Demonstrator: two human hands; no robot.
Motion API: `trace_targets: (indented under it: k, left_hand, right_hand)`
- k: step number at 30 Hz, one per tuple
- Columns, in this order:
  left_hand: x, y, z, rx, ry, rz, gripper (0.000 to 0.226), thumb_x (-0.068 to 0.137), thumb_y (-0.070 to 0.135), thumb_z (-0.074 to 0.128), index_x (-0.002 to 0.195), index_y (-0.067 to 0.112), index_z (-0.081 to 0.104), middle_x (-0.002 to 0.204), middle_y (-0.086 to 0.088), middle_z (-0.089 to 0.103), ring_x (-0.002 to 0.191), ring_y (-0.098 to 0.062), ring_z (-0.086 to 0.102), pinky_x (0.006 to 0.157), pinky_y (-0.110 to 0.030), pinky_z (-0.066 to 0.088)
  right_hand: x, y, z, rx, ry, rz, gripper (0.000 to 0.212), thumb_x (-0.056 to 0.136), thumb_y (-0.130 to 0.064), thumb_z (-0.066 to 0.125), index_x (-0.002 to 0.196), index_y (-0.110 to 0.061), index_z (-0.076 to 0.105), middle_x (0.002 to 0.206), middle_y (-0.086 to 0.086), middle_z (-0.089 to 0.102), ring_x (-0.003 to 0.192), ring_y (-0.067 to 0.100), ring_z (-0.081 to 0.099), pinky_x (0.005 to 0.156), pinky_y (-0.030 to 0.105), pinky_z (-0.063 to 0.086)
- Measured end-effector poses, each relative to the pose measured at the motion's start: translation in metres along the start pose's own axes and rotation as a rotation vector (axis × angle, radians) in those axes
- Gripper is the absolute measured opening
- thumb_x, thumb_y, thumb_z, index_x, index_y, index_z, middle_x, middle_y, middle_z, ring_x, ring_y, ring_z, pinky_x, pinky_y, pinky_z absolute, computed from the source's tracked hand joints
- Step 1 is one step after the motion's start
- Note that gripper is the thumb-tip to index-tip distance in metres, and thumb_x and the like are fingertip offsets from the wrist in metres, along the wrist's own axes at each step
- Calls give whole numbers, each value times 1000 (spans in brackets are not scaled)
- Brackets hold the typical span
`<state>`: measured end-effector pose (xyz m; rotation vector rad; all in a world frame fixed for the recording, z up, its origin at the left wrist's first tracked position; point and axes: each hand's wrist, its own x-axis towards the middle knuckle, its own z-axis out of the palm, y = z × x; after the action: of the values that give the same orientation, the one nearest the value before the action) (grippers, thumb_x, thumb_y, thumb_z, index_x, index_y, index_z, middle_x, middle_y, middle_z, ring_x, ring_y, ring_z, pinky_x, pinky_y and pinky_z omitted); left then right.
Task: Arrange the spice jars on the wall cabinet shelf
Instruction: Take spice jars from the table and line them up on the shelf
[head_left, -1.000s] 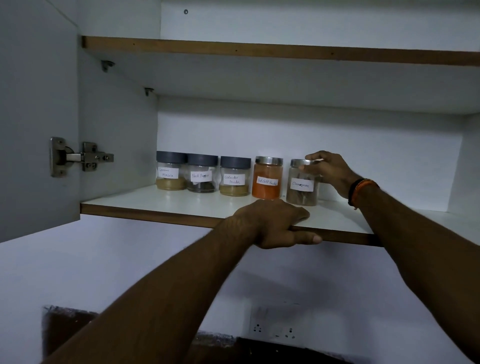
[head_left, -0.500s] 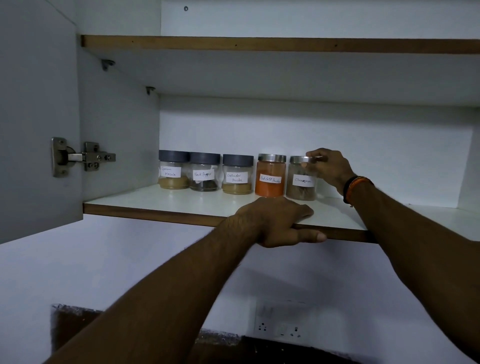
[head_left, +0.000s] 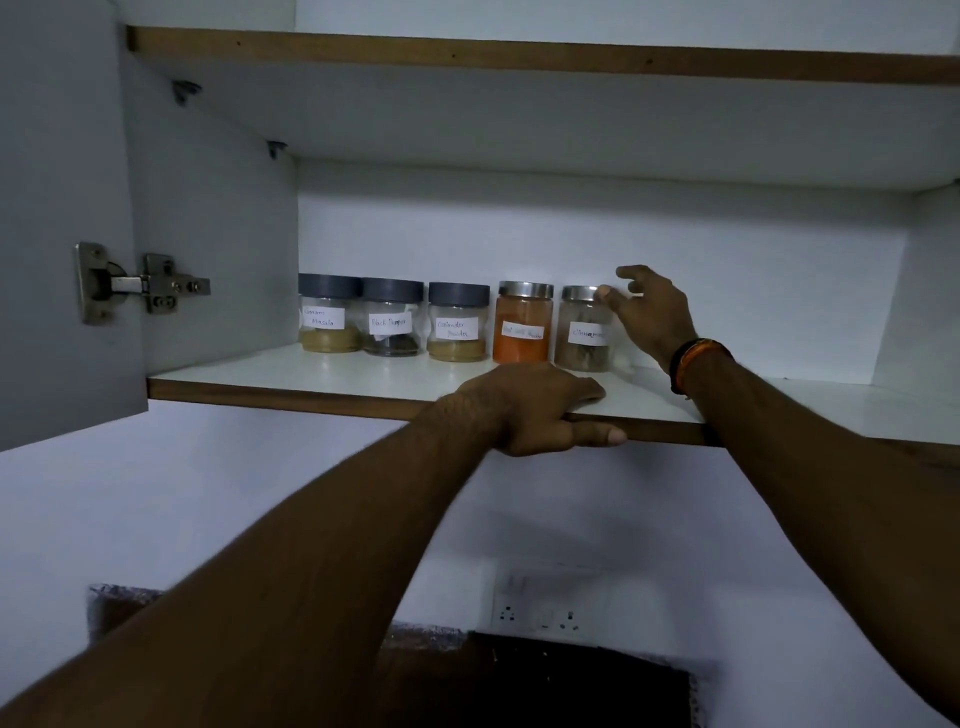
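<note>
Five labelled spice jars are lined up in one row along the back of the white laminate shelf (head_left: 322, 371) with its brown wooden edge. Taken from the orange-filled, steel-lidded glass jar (head_left: 522, 323) as landmark: three grey-lidded clear jars stand to its left, the coriander one (head_left: 457, 322) just beside it, then the black pepper one (head_left: 393, 317), then the garam masala one (head_left: 329, 314) farthest off. Just beside the landmark on its right stands the steel-lidded clear jar of brown cinnamon (head_left: 585, 329).

A second ago that cinnamon jar was gripped at the lid and stood forward of the landmark; half a second ago it had been slid back level with it. The grip has now been loosened: the right hand (head_left: 652, 314) is spread and relaxed at the jar's right, one fingertip at most brushing the lid rim, though real contact cannot be made out. The left hand (head_left: 535, 408) is kept where it was, below and in front of the landmark, fingers laid flat on the shelf top and thumb hooked under the front edge.

The row is judged complete and even, so the arranging appears all but finished.
</note>
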<state>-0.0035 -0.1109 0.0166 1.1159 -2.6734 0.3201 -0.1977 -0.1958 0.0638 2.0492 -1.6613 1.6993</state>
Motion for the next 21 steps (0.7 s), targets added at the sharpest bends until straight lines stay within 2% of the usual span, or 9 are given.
trace_targets:
  k: [2,5,9,12,14,16,19,21]
  left_hand:
    - [-1,0,1,-6,5,18,69,96,67,35,154,29,35,153,-3,48,136,-22,48,106,-36,36]
    - [-4,2,3,-11,30,40,61,97,65,35,153,39,32,155,-2,45,136,-22,47,100,-31,32]
    - [-11,10,8,64,121,31,53,99,62,35,149,47,34,151,-2,50,129,-24,53,99,-36,40]
    - [-20,25,15,116,280,23,46,101,54,38,146,44,42,140,-1,61,122,-24,59,92,-35,45]
    - [-27,40,26,92,426,39,44,99,37,47,144,36,50,134,1,66,118,-23,63,87,-32,44]
    - [-33,58,42,83,480,11,57,90,22,54,147,26,47,142,-1,59,126,-24,56,98,-38,39]
    - [-44,89,68,163,511,-114,75,88,28,57,156,21,29,160,-9,34,146,-33,30,119,-52,18]
    - [-55,112,88,66,526,-65,79,88,27,57,158,19,22,164,-15,22,151,-38,18,120,-58,13]
  right_hand:
    - [-16,-7,-9,-2,-1,-20,48,99,-36,64,140,-12,57,141,12,59,128,27,57,108,40,48]
    - [-49,-15,-28,-12,-17,-56,40,98,-36,64,132,-15,63,134,8,62,119,22,62,104,37,50]
    - [-97,-22,-58,-127,-53,-146,38,96,-34,67,130,-20,65,128,5,63,102,17,65,94,32,52]
    - [-133,-22,-80,-135,-59,-164,35,94,-34,69,127,-23,66,125,2,63,97,12,64,83,21,50]
    - [-155,-22,-89,-116,-41,-140,33,94,-32,69,125,-23,67,124,1,63,98,10,64,84,24,52]
    - [-175,-21,-94,-117,-28,-124,32,94,-30,69,125,-22,68,123,1,63,100,12,65,89,29,55]
    - [-201,-20,-100,-140,-13,-145,32,94,-24,70,125,-17,68,123,5,65,106,17,65,95,33,56]
    - [-218,-17,-105,-142,-9,-150,32,94,-20,69,125,-14,68,122,7,65,106,17,66,95,32,56]
